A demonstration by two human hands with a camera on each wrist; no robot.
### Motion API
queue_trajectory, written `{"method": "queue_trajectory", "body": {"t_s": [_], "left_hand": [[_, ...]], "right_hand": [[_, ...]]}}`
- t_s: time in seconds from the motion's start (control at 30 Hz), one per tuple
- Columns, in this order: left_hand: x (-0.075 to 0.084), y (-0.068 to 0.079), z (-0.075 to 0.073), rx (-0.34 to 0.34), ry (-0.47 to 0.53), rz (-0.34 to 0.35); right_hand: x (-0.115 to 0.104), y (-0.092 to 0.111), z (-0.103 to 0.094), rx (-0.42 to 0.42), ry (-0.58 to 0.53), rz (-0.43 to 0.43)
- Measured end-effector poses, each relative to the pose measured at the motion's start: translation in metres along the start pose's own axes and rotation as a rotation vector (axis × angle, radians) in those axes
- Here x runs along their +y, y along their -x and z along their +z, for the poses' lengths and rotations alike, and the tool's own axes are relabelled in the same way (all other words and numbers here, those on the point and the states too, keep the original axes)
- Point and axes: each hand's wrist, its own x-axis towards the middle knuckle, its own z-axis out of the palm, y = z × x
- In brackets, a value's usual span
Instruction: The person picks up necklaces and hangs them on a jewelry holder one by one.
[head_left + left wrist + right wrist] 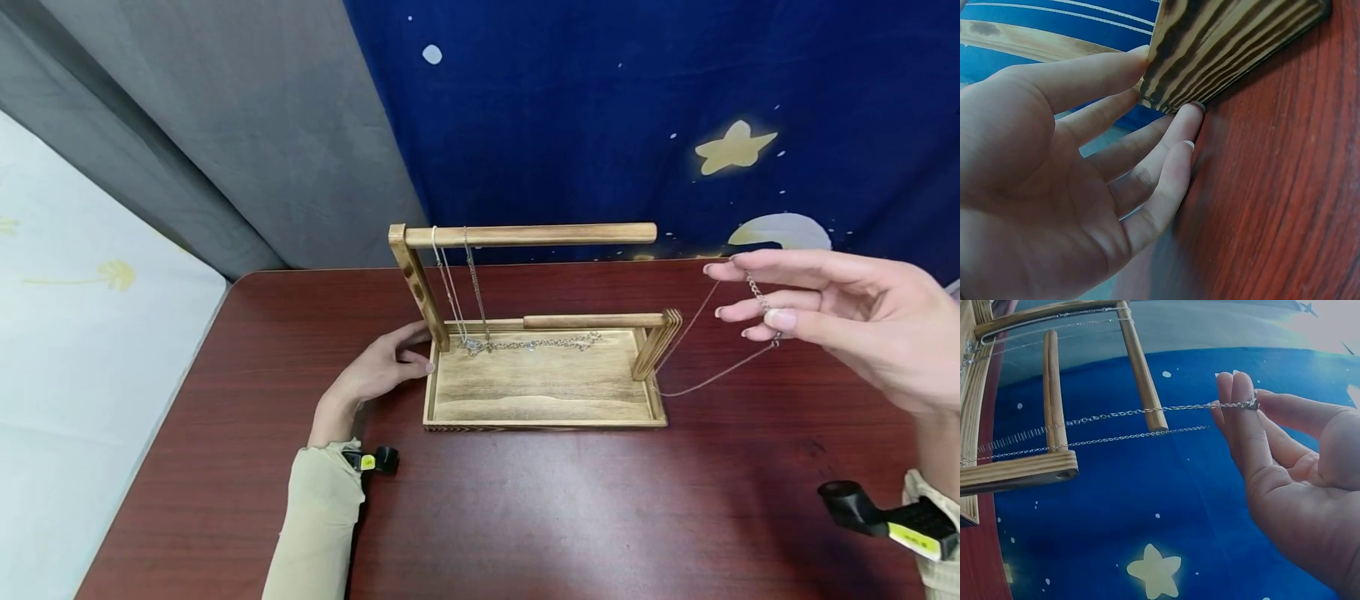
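My left hand [382, 362] holds the left end of a wooden jewelry stand [540, 423], its thumb at the tray's rim and its fingertips at the base's edge. Off to the right, my right hand [862, 321] pinches a thin silver chain necklace [1122, 414] between thumb and fingers. Two strands of it stretch back to the short right post [656, 348] of the stand. From the upper bar [540, 236] hang a pale necklace [447, 283] and a silver chain [475, 279], both near its left end. Their lower ends reach the tray.
A lower bar [592, 321] runs along the tray's back edge, below the upper bar, whose right end is free. More chain [540, 343] lies along the tray's back. The stand is on a reddish-brown table [487, 517]; a blue starry curtain [570, 108] hangs behind.
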Motion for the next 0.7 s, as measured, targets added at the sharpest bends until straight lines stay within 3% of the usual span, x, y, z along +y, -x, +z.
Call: {"method": "queue_trajectory", "body": {"t_s": [0.3,0.7], "left_hand": [[0.001,0.000,0.001,0.007,0.004,-0.016],[-0.001,0.000,0.002,0.010,0.023,0.000]], "right_hand": [[-0.001,-0.002,-0.004,0.042,0.005,-0.027],[-0.011,-0.017,0.006,0.168,0.222,0.048]]}}
